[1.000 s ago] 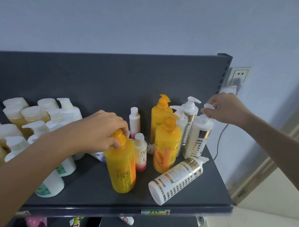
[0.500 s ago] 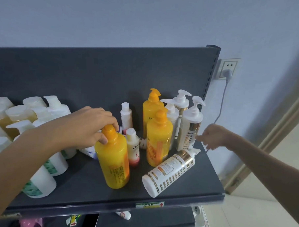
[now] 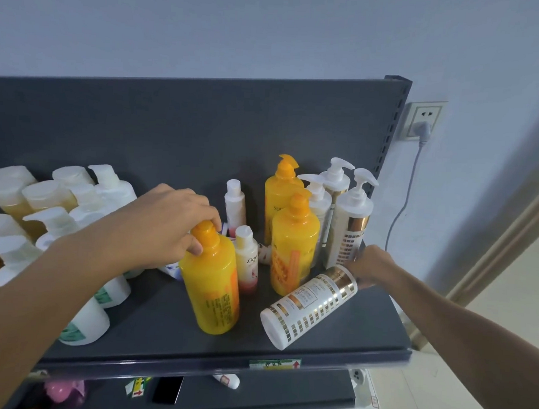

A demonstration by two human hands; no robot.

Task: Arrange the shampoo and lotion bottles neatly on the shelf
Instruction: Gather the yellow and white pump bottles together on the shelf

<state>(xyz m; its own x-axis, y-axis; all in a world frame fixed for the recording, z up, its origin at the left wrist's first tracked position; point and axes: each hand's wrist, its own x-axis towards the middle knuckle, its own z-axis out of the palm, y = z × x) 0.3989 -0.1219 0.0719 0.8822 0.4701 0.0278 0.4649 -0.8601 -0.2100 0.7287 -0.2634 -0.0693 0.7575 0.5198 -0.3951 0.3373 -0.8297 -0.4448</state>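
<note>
- The white plastic pump bottle with a gold grid pattern (image 3: 313, 308) lies on its side near the front right of the dark grey metal shelf (image 3: 364, 338). Its base points toward the front edge and its neck toward the back.
- The right hand (image 3: 369, 266) is at that bottle's neck end and touches it. Its fingers are hidden behind the bottle's shoulder, so I cannot tell whether they have closed on the pump.
- The left hand (image 3: 168, 227) is curled over the orange pump cap of the tall yellow plastic bottle (image 3: 213, 285) and grips it. This bottle stands mid-shelf, leaning a little.
- The step in hand looks like righting the toppled bottle, while the yellow one is steadied or shifted toward its kind.
- Next, the right hand needs a firm hold at the neck, then must swing the base down and set the bottle upright beside the upright white-and-gold pump bottles (image 3: 350, 226).
- Two more yellow pump bottles (image 3: 294, 245) stand just behind, close enough to be knocked.
- The small white-and-pink bottle (image 3: 247, 259) stands just beside the gripped yellow one.
</note>
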